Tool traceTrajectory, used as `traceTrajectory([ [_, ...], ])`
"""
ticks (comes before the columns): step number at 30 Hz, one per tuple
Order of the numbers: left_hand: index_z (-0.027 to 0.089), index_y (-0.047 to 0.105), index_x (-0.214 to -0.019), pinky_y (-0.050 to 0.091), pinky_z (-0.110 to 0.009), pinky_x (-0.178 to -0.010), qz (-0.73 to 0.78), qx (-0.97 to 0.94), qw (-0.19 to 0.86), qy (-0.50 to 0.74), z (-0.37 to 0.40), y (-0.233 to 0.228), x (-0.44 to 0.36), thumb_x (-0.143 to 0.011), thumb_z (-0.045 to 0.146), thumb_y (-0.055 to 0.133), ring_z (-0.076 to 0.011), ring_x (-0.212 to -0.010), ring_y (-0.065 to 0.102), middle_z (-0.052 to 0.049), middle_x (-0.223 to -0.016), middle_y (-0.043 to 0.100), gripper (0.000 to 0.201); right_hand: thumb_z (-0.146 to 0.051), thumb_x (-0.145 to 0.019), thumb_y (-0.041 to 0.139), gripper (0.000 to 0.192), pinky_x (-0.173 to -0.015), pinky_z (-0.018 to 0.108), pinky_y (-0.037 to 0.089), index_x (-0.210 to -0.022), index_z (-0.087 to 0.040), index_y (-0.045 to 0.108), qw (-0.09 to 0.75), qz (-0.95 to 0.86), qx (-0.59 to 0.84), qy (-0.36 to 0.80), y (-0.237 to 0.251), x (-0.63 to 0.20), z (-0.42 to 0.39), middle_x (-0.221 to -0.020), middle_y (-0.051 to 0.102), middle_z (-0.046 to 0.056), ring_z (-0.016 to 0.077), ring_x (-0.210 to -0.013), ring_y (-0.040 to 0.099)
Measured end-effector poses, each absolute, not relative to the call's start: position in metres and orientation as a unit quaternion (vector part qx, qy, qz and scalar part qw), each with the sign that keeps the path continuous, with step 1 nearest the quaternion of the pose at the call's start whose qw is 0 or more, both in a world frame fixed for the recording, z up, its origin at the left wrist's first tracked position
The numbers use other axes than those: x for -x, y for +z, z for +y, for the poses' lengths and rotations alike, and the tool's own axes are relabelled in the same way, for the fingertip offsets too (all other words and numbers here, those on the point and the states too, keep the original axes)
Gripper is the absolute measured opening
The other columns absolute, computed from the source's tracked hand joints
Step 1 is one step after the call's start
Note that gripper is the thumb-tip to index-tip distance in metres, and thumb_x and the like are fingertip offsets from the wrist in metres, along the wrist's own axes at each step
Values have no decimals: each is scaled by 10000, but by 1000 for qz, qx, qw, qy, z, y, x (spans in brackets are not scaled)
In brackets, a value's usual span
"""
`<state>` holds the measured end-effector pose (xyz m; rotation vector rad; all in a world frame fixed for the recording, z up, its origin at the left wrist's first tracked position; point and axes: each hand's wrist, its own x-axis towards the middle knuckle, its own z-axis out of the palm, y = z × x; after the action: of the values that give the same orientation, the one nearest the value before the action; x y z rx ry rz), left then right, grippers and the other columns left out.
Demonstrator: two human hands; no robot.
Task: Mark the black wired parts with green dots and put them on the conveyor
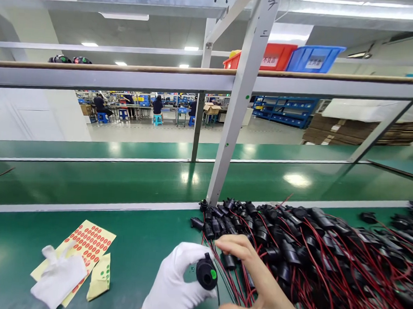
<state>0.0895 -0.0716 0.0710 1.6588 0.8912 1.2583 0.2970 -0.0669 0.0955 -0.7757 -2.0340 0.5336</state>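
My left hand, in a white glove, is closed around a black cylindrical part. Its round end faces me and carries a green dot sticker; a thin dark wire hangs below. Bare and with thumb and fingers apart, my right hand is just to the right of that part, holding nothing. Beyond it and to the right lies a large pile of similar black parts with red and dark wires.
On the left of the green bench lie a sheet of red oval stickers, a small piece with green dots and a white glove. A slanted metal post rises ahead. Red and blue bins stand overhead.
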Motion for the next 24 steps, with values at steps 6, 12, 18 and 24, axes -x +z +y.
traceTrajectory([
  [6,238,737,-1084,448,-317,-889,362,-731,332,473,-74,77,-91,-866,310,731,-223,-956,638,-65,-1005,727,230,-66,-727,759,660,-925,249,536,-1312,-322,592,432,-820,294,235,100,-287,-68,-1112,645,42,190,-1039,660],
  [12,256,743,-1109,445,-375,-835,460,-739,223,438,-81,74,-98,-756,377,816,-291,-931,656,-94,-1006,741,381,-573,-781,758,439,-654,241,523,-1052,-244,652,493,-598,351,525,68,-277,-62,-918,631,27,172,-764,618],
  [18,91,768,-793,473,-291,-700,479,-567,442,503,-36,100,-79,-799,309,722,-176,-702,658,-9,-725,690,223,-713,-825,638,527,-745,279,538,-1053,-237,630,476,-597,380,523,59,-277,-47,-919,666,47,185,-812,642],
  [24,92,676,-1027,562,-275,-713,506,-318,434,675,99,122,23,-1043,326,450,-117,-787,677,-54,-976,701,326,-520,-1005,406,373,-700,260,562,-952,-209,605,373,-716,549,219,47,-331,-6,-853,682,44,183,-778,685],
])
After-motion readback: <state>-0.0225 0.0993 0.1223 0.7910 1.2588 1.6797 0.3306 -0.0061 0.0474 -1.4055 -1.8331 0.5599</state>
